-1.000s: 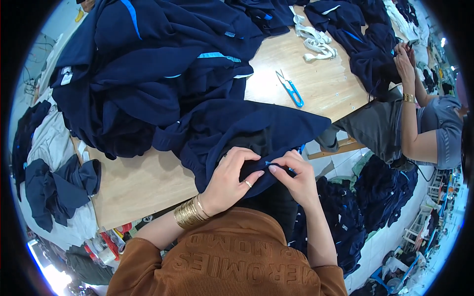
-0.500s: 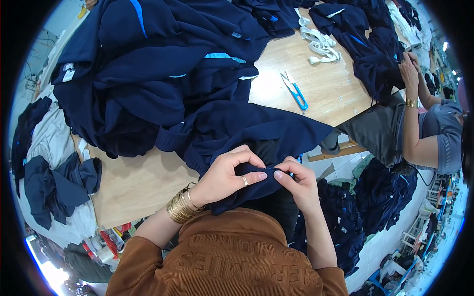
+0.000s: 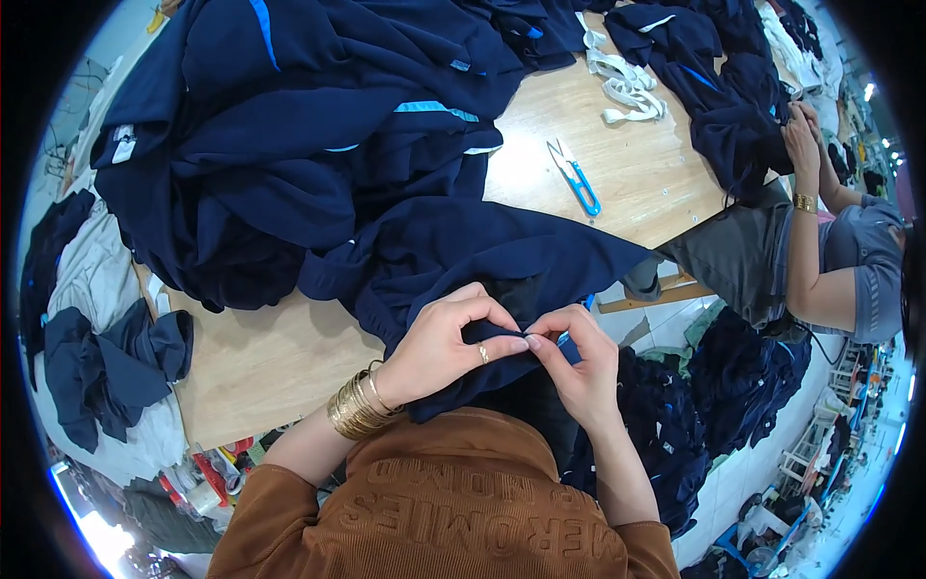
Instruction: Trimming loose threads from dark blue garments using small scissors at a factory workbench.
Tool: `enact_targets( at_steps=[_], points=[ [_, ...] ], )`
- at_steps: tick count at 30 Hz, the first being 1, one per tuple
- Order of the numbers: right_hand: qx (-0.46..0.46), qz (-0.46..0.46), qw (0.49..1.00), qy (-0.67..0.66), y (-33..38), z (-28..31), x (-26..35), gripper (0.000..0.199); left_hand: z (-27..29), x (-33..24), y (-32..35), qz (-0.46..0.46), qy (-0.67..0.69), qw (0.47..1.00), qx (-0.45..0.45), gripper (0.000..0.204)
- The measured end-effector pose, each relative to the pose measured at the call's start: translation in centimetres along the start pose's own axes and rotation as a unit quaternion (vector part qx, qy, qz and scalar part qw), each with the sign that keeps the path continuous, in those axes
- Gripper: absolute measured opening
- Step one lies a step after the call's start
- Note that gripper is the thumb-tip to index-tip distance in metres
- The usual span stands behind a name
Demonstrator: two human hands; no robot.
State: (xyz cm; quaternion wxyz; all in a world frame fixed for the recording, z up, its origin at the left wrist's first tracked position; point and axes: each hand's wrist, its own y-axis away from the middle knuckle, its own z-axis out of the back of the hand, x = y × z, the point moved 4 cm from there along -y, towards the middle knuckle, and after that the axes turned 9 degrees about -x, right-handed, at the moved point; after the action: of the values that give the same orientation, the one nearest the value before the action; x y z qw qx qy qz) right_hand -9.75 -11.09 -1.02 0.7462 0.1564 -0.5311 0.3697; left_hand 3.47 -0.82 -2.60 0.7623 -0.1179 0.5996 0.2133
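Pinching navy garment (image 3: 502, 253) between fingers (image 3: 502, 344).

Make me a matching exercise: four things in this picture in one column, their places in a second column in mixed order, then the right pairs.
Things:
1. snips
2. white straps
3. bangles
4. navy garment

Places:
A. on the left wrist
B. pinched between the left hand and the right hand at the table's near edge
C. lying alone on bare wood of the table, blue handle toward the near edge
D. at the far side of the table, beside the dark pile

Pairs: 1-C, 2-D, 3-A, 4-B
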Motion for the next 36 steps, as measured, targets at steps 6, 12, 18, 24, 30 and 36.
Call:
enact_targets(
  at_steps=[6, 12, 18, 24, 30, 36],
  points=[
    [-0.029, -0.159, 0.97, -0.18, 0.8, -1.1, -2.1, 0.009, 0.1, -0.3, -0.2, -0.037, -0.002, 0.998, -0.05, 0.015],
    [-0.016, -0.322, 0.874, -0.363, 1.3, -1.9, -3.5, 0.008, -0.1, 0.2, -0.5, -0.028, 0.024, 0.999, -0.04, 0.014],
    [-0.004, -0.33, 0.879, -0.345, 1.3, -2.0, -3.9, 0.01, 0.2, 0.4, -0.4, -0.054, -0.005, 0.996, -0.067, 0.016],
    [-0.015, -0.045, 0.996, 0.073, -5.9, 2.1, -4.1, 0.014, 0.2, 1.2, -0.2, -0.054, -0.059, 0.996, -0.047, 0.014],
    [-0.153, 0.177, 0.882, 0.409, -12.4, 0.8, -9.8, 0.037, -0.1, 0.6, -0.7, 0.027, 0.039, 0.999, 0.008, 0.018],
    [-0.063, 0.126, 0.862, 0.487, -13.9, -0.6, -11.5, 0.026, 0.6, 0.8, -0.5, 0.073, 0.08, 0.993, 0.044, 0.018]
  ],
)
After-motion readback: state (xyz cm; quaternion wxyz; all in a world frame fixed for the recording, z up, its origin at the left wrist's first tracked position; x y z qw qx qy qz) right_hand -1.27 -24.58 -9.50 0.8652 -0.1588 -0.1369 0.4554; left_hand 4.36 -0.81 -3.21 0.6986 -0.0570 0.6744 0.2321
